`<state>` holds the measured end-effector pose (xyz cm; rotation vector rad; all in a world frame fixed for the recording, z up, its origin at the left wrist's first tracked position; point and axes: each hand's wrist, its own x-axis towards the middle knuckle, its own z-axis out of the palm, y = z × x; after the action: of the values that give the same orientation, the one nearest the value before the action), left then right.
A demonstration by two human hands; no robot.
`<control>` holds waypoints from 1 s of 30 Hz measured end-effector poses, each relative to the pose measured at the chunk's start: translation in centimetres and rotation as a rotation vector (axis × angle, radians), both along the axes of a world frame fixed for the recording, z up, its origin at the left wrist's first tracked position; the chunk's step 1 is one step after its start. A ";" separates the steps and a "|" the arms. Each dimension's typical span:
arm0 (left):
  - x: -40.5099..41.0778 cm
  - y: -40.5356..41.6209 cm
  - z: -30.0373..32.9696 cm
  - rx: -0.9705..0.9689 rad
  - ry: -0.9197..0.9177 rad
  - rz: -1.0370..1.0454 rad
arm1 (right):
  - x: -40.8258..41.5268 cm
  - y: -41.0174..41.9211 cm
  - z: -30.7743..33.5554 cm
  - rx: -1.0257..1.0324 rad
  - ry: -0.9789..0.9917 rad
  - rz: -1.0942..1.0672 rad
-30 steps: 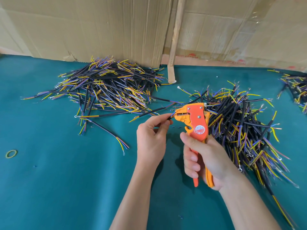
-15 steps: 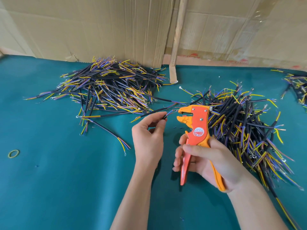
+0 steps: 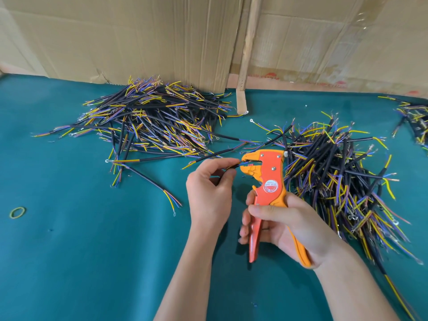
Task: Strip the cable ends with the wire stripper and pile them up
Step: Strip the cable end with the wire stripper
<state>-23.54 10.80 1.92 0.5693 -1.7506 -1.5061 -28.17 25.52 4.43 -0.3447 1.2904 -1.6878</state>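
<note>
Right hand (image 3: 287, 225) has its grip wrapped round the handles of the orange wire stripper (image 3: 268, 179), handles spread apart. Left hand (image 3: 209, 188) pinches a black cable (image 3: 232, 167), its colored ends poking into the stripper's open mouth. Cable piles sit on the teal counter (image 3: 81, 251): one far left (image 3: 150, 121), one right (image 3: 335, 177).

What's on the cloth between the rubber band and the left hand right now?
In the head view, only bare green cloth lies between the rubber band and the left hand. The nearest cable's loose end stops just above that line.
</note>
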 end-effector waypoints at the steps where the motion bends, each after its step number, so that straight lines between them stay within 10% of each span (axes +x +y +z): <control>1: 0.0 0.0 0.0 -0.006 0.001 0.001 | 0.0 0.0 0.0 0.003 0.002 -0.002; 30: 0.1 0.0 0.0 0.013 -0.015 0.001 | -0.2 0.0 0.0 -0.005 -0.028 -0.003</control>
<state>-23.42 10.79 1.97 0.5890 -1.7525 -1.5170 -28.33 25.51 4.41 -0.3207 1.2671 -1.6932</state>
